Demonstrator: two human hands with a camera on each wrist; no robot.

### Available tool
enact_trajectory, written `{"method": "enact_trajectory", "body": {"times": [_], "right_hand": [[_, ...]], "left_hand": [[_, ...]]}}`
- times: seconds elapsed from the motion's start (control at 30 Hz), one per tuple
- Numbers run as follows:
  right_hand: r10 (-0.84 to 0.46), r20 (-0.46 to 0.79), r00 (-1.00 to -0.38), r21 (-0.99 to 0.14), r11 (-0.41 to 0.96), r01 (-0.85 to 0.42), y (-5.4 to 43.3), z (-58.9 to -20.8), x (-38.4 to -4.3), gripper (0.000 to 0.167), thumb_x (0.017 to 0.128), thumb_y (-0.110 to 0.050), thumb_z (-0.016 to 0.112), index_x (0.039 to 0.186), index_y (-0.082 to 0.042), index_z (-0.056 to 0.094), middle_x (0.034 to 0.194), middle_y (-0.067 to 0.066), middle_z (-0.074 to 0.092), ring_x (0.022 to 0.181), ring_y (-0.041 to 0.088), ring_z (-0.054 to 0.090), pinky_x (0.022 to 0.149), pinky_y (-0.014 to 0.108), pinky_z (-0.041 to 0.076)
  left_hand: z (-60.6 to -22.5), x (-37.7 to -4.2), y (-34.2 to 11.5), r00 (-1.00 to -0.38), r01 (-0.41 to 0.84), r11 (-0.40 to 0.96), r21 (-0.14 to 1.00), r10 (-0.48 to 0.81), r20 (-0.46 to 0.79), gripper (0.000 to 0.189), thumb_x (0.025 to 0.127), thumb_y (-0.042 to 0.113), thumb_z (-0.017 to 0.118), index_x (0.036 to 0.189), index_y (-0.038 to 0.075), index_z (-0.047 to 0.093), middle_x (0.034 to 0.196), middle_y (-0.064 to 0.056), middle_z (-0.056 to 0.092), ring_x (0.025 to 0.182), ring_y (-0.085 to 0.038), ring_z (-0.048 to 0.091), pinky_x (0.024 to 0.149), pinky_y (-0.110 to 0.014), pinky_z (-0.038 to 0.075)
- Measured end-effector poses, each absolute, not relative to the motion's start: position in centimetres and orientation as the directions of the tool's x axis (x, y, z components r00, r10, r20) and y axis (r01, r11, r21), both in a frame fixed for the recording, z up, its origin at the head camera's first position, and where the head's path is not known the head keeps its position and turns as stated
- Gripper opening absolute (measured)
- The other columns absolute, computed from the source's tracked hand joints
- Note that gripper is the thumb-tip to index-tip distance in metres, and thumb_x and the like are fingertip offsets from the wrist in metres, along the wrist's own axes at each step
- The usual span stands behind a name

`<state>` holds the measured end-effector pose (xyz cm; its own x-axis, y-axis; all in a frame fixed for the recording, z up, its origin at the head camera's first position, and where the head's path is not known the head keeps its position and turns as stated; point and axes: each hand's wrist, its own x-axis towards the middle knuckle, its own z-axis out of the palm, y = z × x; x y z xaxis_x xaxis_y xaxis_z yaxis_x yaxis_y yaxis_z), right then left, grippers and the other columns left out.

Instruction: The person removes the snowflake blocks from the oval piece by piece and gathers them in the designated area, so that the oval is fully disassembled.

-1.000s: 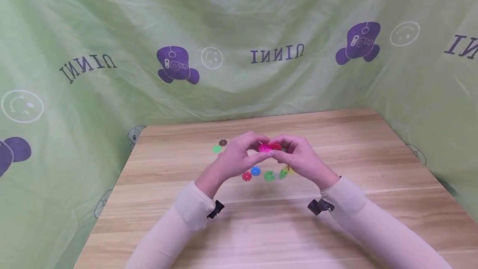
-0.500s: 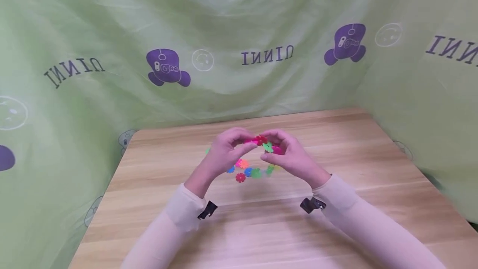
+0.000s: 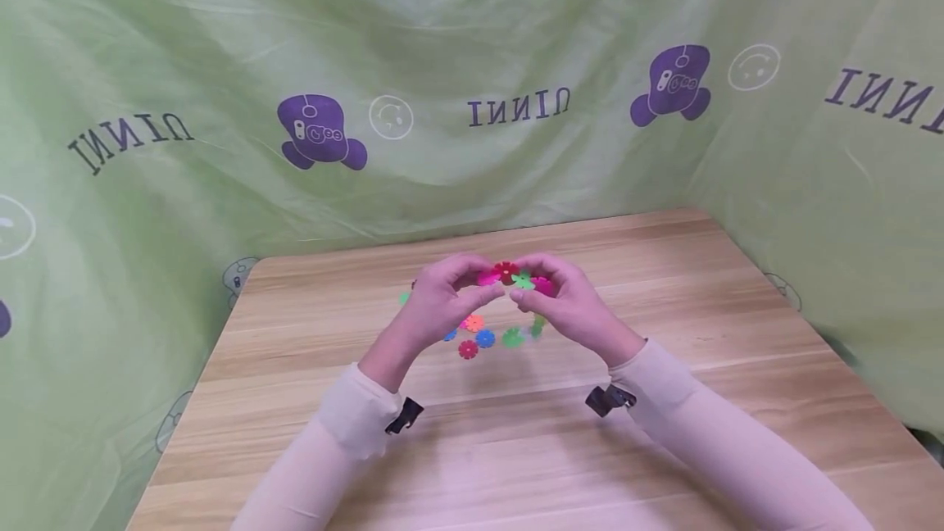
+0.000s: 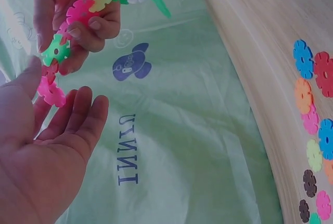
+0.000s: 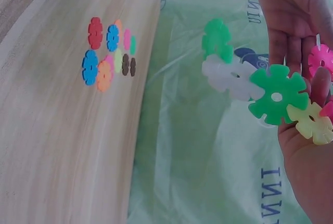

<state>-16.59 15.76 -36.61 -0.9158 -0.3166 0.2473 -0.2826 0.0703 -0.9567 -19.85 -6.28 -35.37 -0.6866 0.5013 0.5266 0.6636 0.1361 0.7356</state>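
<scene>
A chain of interlocking flower-shaped plastic discs (image 3: 506, 272) is held up above the table between both hands. At its near end in the left wrist view, a pink disc (image 4: 51, 92) lies between the thumb and index finger of my left hand (image 3: 437, 301); the other fingers are spread loosely. Beside it are a red disc (image 4: 50, 71) and a green disc (image 4: 56, 50). My right hand (image 3: 578, 306) grips the chain farther along, fingers curled around its pink discs. Beyond that hand trail a yellow disc (image 5: 311, 123), a green disc (image 5: 278, 95), a translucent white disc (image 5: 229, 76) and another green disc (image 5: 217, 40).
Loose discs lie on the wooden table (image 3: 487, 433) below the hands, among them red (image 3: 468, 349), blue (image 3: 484, 338) and orange (image 3: 474, 323) ones. A green printed curtain (image 3: 442, 39) surrounds the table's back and sides.
Hands that were close together over the pink and red discs have moved slightly apart. The chain has turned, exposing its red and green discs. The head view has shifted a little to the right.
</scene>
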Motion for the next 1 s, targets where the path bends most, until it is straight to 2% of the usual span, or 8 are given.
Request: {"method": "enact_trajectory", "body": {"times": [0.23, 0.43, 0.57, 0.77, 0.87, 1.0], "right_hand": [[-0.323, 0.262, -0.910, -0.952, 0.068, -0.298, 15.73, -36.58, -16.50, 0.034, 0.092, -0.015, 0.070, 0.124, -0.008, 0.059, 0.110, 0.022, 0.061, 0.086, 0.032, 0.065, 0.077, 0.038, 0.057], [-0.320, 0.275, -0.907, -0.949, 0.062, -0.309, 15.66, -36.60, -16.41, 0.033, 0.093, -0.015, 0.070, 0.123, -0.008, 0.060, 0.107, 0.017, 0.062, 0.081, 0.033, 0.063, 0.073, 0.035, 0.056], [-0.317, 0.293, -0.902, -0.942, 0.065, -0.329, 15.53, -36.70, -16.43, 0.030, 0.093, -0.015, 0.069, 0.121, -0.007, 0.062, 0.106, 0.020, 0.062, 0.078, 0.034, 0.062, 0.071, 0.036, 0.056], [-0.311, 0.297, -0.903, -0.938, 0.080, -0.337, 15.44, -36.86, -16.45, 0.030, 0.093, -0.014, 0.069, 0.121, -0.006, 0.062, 0.105, 0.017, 0.063, 0.075, 0.028, 0.062, 0.070, 0.034, 0.056], [-0.303, 0.292, -0.907, -0.939, 0.089, -0.333, 15.53, -36.94, -16.48, 0.030, 0.093, -0.015, 0.070, 0.121, -0.007, 0.063, 0.103, 0.012, 0.064, 0.075, 0.028, 0.062, 0.069, 0.035, 0.056], [-0.301, 0.287, -0.909, -0.940, 0.094, -0.328, 15.72, -36.99, -16.51, 0.030, 0.093, -0.016, 0.070, 0.121, -0.007, 0.063, 0.100, 0.013, 0.063, 0.076, 0.029, 0.061, 0.069, 0.039, 0.056]], "left_hand": [[-35.44, -20.00, -6.36, -0.679, 0.676, 0.127, 0.726, 0.490, 0.547, 0.017, 0.085, 0.010, 0.077, 0.102, 0.006, 0.073, 0.102, 0.000, 0.069, 0.099, -0.014, 0.065, 0.089, -0.029, 0.054], [-35.34, -20.04, -6.44, -0.688, 0.668, 0.126, 0.733, 0.479, 0.545, 0.017, 0.084, 0.010, 0.079, 0.100, 0.006, 0.075, 0.101, 0.000, 0.069, 0.097, -0.013, 0.065, 0.088, -0.029, 0.054], [-35.30, -20.13, -6.70, -0.689, 0.665, 0.131, 0.735, 0.486, 0.537, 0.014, 0.084, 0.012, 0.079, 0.097, 0.007, 0.077, 0.100, -0.001, 0.070, 0.098, -0.015, 0.064, 0.088, -0.031, 0.054], [-35.19, -20.14, -6.93, -0.693, 0.669, 0.166, 0.724, 0.490, 0.528, 0.013, 0.085, 0.014, 0.078, 0.096, 0.009, 0.079, 0.100, -0.001, 0.070, 0.100, -0.015, 0.063, 0.079, -0.031, 0.056], [-35.15, -20.14, -6.96, -0.689, 0.674, 0.169, 0.719, 0.496, 0.529, 0.016, 0.085, 0.014, 0.078, 0.100, 0.009, 0.079, 0.101, -0.001, 0.069, 0.099, -0.015, 0.063, 0.076, -0.030, 0.056], [-35.18, -20.21, -7.03, -0.689, 0.680, 0.186, 0.709, 0.493, 0.532, 0.018, 0.087, 0.014, 0.076, 0.104, 0.009, 0.078, 0.101, 0.000, 0.068, 0.095, -0.014, 0.063, 0.073, -0.029, 0.056]]}}
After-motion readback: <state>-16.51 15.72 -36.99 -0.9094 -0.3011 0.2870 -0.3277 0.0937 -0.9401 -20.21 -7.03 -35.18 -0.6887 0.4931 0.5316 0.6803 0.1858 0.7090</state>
